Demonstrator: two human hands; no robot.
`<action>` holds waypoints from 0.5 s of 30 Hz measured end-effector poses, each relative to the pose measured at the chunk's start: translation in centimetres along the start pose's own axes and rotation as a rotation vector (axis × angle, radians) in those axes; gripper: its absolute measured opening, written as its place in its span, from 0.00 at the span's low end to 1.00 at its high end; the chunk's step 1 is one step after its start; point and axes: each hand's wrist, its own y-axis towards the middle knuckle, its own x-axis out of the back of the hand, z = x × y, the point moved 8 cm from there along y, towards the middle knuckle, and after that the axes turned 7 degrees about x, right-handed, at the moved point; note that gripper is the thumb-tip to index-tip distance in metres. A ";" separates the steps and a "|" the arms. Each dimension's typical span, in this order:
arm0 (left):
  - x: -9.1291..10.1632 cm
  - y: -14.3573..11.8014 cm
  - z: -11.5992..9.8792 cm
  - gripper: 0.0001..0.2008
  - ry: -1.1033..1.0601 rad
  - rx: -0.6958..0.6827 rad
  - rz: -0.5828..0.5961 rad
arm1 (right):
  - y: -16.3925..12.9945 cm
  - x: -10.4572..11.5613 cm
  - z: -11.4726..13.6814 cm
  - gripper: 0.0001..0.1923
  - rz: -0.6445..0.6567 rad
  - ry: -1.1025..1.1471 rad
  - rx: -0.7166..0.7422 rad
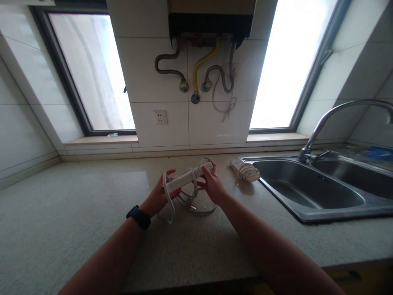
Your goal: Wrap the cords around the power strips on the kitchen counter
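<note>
- The sink is set into the bench at the right; it has two steel basins, and the near one shows nothing inside it. What lies in the far basin cannot be told.
- A tap arches over the sink from its back rim.
- A second, wrapped strip lies on the bench just beside the sink's left corner.
- The left hand is curled around the left end of a white power strip, fingers closed on it; a dark watch sits on that wrist.
- The right hand grips the strip's right end, thumb on the near side and fingers over the top.
- The strip is held just above the bench, in the middle, tilted with its right end higher.
- Its white cord loops around the strip and hangs down to the bench beneath the hands.
- A wall socket sits on the tiles behind, well apart from the strip.
</note>
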 end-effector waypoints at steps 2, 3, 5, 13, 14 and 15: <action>0.3 -0.1 -0.2 0.38 0.003 -0.038 -0.003 | -0.4 -0.8 0.1 0.46 0.115 -0.101 0.025; 0.4 -0.1 -0.3 0.37 0.001 -0.052 0.000 | -0.6 -1.0 0.2 0.52 0.154 -0.155 0.040; 0.6 -0.2 -0.5 0.31 -0.008 -0.064 0.000 | -0.6 -0.9 0.2 0.59 0.195 -0.223 0.058; 3.2 0.2 0.7 0.21 -0.327 0.008 -0.186 | 1.1 0.2 0.2 0.48 0.198 -0.220 0.074; 3.4 0.2 1.0 0.22 -0.385 0.030 -0.203 | 1.3 0.4 0.6 0.46 0.187 -0.235 0.101; 3.7 0.2 1.4 0.23 -0.429 0.054 -0.225 | 1.5 0.7 1.3 0.42 0.163 -0.261 0.144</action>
